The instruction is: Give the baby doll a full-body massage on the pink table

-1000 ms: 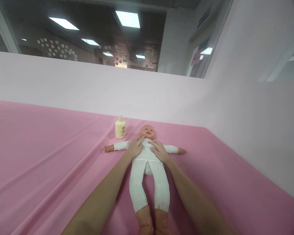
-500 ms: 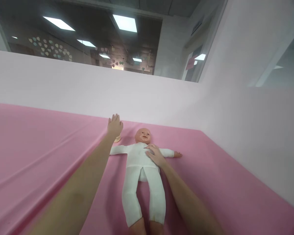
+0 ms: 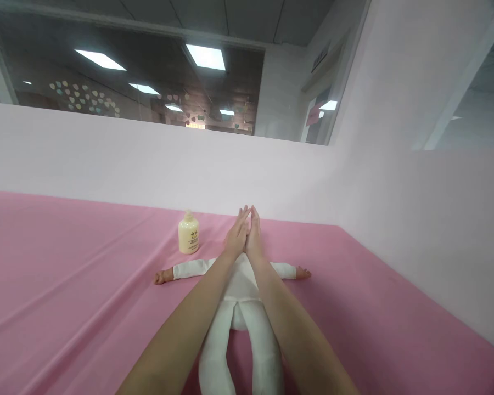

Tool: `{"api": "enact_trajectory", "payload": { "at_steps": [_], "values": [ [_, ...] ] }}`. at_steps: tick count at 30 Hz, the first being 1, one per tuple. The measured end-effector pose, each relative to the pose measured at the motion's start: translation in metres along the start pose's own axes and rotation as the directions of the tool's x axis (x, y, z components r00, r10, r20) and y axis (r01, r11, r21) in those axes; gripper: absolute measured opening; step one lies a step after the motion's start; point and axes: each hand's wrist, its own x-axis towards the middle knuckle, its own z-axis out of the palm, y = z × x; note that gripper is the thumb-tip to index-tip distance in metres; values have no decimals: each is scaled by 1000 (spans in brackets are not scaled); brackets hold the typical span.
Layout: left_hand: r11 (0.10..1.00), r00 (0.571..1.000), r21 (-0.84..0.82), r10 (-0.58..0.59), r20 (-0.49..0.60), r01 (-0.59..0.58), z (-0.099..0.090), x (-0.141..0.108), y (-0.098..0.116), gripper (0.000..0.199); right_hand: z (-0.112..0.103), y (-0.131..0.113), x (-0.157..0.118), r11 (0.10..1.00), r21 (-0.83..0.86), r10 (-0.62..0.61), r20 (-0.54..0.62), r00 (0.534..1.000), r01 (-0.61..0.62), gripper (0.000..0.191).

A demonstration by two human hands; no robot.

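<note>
- Doll [image 3: 241, 285] in white suit lies face-up on pink sheet [image 3: 66, 307], arms spread.
- Left hand [image 3: 236, 237] and right hand [image 3: 253, 237] pressed palm to palm above doll's chest, fingers straight, gripping nothing.
- Cream bottle [image 3: 188, 233] upright, just left of hands.

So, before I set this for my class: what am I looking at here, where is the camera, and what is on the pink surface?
The camera sits on a person's head, looking forward and down, so the two bare forearms reaching in are that person's own. The left hand and right hand are pressed palm to palm, fingers straight, holding nothing that shows. Beneath them a baby doll in white clothes lies on its back on a pink sheet, arms spread; the hands hide its head. A cream bottle stands upright beside the doll. A pale wall runs behind.
</note>
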Motion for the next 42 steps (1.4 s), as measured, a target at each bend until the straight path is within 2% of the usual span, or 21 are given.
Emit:
{"api": "enact_trajectory", "payload": {
  "at_steps": [2, 5, 7, 9, 12, 14, 18, 22, 25, 28, 31, 33, 35, 39, 42],
  "values": [
    [998, 1000, 60, 0, 21, -1, -6, -1, -22, 52, -6, 24, 9, 987, -153, 51, -32, 998, -56, 66],
    [985, 990, 170, -40, 134, 16, -18, -11, -60, 46, -15, 64, 8, 918, -363, 163, -25, 986, -161, 64],
    [982, 995, 185, -45, 87, 28, -22, -21, -80, 45, -17, 82, 4, 904, -379, 215, -3, 977, -200, 65],
    [986, 997, 149, -73, 23, 69, -25, -29, -90, 49, -16, 91, -1, 905, -383, 216, 37, 976, -186, 69],
    [977, 978, 63, -202, -58, 205, -27, -34, -93, 57, -18, 91, -4, 905, -403, 194, 115, 974, -133, 73],
    [967, 965, 32, -252, -77, 255, -28, -33, -93, 61, -23, 88, -4, 913, -399, 175, 181, 968, -91, 72],
    [990, 990, 7, -140, -18, 140, -28, -28, -95, 52, -35, 86, -3, 927, -375, 100, 290, 952, 17, 63],
    [996, 996, -18, -85, -18, 85, -29, -26, -97, 44, -36, 86, -2, 931, -362, 81, 307, 948, 38, 64],
    [989, 990, -47, -142, -24, 141, -30, -26, -100, 50, -34, 86, -1, 942, -334, 116, 278, 953, -17, 70],
    [964, 964, -65, -263, -47, 259, -28, -27, -105, 65, -34, 89, 0, 942, -309, 198, 200, 959, -130, 82],
    [940, 940, -64, -338, -47, 335, -27, -27, -110, 72, -35, 95, 0, 894, -317, 369, 113, 923, -318, 97],
    [943, 942, -57, -330, -51, 327, -27, -27, -111, 71, -36, 96, 0, 874, -319, 414, 100, 905, -365, 98],
    [964, 963, -43, -265, -45, 264, -28, -27, -109, 63, -36, 96, 0, 903, -306, 354, 134, 925, -301, 91],
    [995, 995, -32, -98, 8, 98, -30, -26, -102, 44, -35, 89, 0, 954, -292, 147, 248, 958, -71, 65],
    [995, 996, -46, -91, 12, 91, -30, -25, -99, 42, -35, 85, 0, 956, -292, 97, 273, 957, -14, 58]
  ]
}}
